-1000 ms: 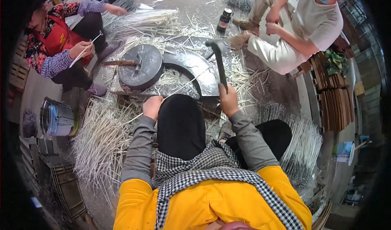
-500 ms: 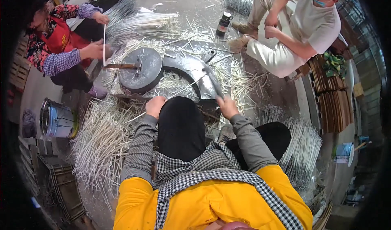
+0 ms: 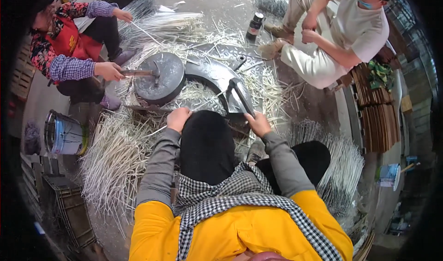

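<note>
Hammer [image 3: 242,98] in right grip [image 3: 260,124], long axis slanting, head [image 3: 234,83] forward-left

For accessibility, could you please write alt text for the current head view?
The wearer's right hand grips a dark metal hammer over a curved grey metal plate while the left hand holds a thin pale rod. Nearby sit a person in a red apron and another in white.

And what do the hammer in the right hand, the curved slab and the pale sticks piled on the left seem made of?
Hammer: probably metal head, dark and dull; its dark handle could be metal or coated.
Curved slab: likely smooth metal, given its bright, glossy reflections.
Pale sticks: unclear; thin and whitish, perhaps coated wire or cane.
</note>
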Demonstrator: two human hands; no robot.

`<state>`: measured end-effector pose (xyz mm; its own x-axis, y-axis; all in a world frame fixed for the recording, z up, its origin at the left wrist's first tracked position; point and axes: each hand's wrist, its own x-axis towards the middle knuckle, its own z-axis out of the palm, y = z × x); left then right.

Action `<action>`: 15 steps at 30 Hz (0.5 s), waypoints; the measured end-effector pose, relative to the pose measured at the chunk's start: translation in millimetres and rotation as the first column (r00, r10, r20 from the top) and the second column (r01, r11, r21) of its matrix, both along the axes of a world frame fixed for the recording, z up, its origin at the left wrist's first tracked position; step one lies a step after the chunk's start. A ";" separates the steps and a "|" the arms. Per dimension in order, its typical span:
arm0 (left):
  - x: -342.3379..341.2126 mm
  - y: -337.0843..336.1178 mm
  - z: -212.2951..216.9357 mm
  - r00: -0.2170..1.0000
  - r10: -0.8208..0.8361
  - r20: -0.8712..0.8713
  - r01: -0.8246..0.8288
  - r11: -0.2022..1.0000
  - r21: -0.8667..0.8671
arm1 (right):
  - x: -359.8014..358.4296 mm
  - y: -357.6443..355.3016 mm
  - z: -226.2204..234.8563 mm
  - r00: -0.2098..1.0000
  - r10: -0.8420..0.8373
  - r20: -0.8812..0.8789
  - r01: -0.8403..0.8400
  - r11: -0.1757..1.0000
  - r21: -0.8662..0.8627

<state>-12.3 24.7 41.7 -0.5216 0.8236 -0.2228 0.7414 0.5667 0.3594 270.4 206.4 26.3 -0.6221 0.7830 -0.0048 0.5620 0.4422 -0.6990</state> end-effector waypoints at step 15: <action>-0.9 15.9 -22.1 0.999 -0.028 0.023 0.027 0.997 0.066 | 2.3 -4.9 2.5 1.000 -0.020 0.013 0.022 0.979 -0.200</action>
<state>-13.2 40.7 19.6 -0.4939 0.8507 -0.1798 0.7471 0.5210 0.4128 272.7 201.5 28.8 -0.6047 0.7782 -0.1697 0.5776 0.2818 -0.7662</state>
